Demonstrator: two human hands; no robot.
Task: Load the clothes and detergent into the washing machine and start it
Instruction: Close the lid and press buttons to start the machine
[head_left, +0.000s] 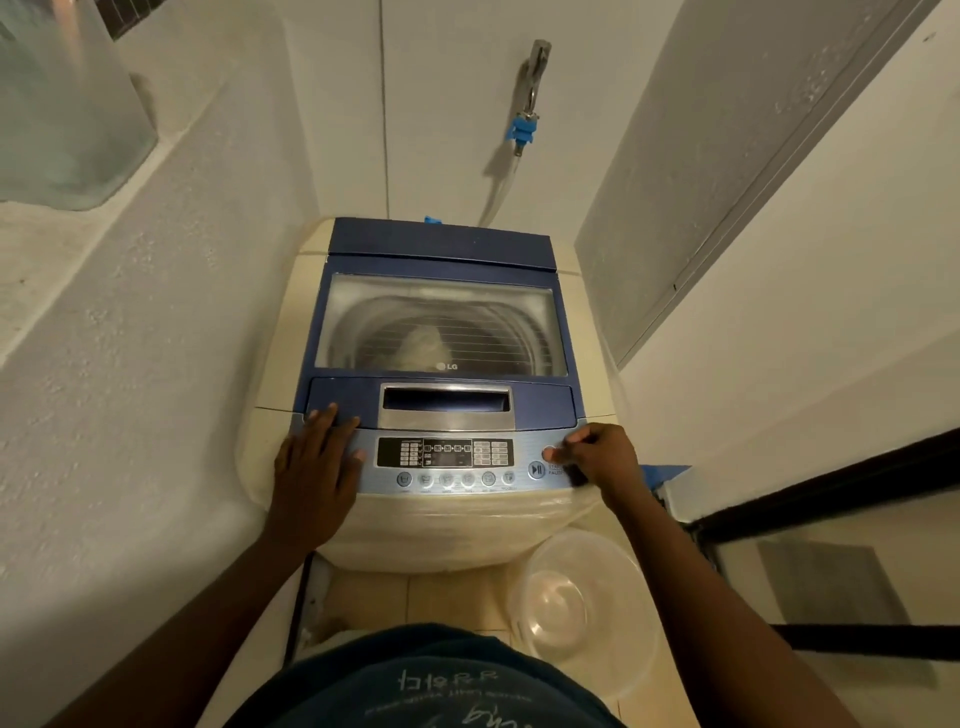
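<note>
A top-loading washing machine (535, 514) with a blue lid stands in a narrow alcove. Its lid (441, 249) is down, and through the window a pale cloth (423, 343) shows in the drum. My left hand (319, 457) lies flat, fingers spread, on the left end of the control panel (447, 457). My right hand (597, 457) is at the panel's right end, fingers curled, with one fingertip touching a round button above the start/pause button (536, 470). No detergent container is in sight.
A clear plastic basin (576, 597) sits on the tiled floor at the machine's front right. White walls close in on both sides. A tap with a blue connector (522, 130) and a hose hangs on the back wall. A glass block (62, 104) rests on the left ledge.
</note>
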